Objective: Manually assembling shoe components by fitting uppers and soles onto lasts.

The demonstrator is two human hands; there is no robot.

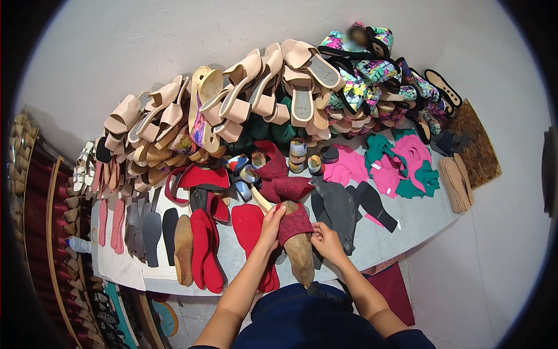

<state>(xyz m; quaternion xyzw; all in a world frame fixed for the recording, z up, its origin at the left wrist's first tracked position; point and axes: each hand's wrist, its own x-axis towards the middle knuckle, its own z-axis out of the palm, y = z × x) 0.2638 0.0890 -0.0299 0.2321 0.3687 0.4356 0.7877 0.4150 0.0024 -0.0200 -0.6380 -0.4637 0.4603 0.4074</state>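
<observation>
A wooden shoe last (301, 259) points toe-down toward my body at the table's front edge. Across it lies a dark red, textured shoe upper (295, 222). My left hand (272, 225) is closed on the last's left side, its thumb up near the top of the upper. On the other side, my right hand (326, 241) pinches the upper's right edge with bent fingers. Just beyond them are more dark red shoe pieces (285, 188). Red insoles (204, 250) lie to the left, and dark grey sole pieces (340, 212) lie to the right.
Beige heeled sandals (235, 87) and patterned slippers (378, 72) are heaped along the wall. Pink and green cut pieces (401, 163) lie at the right, near stacked tan insoles (455, 183). Another wooden last (183, 250) rests at the left. Shelves of lasts (72, 232) stand far left.
</observation>
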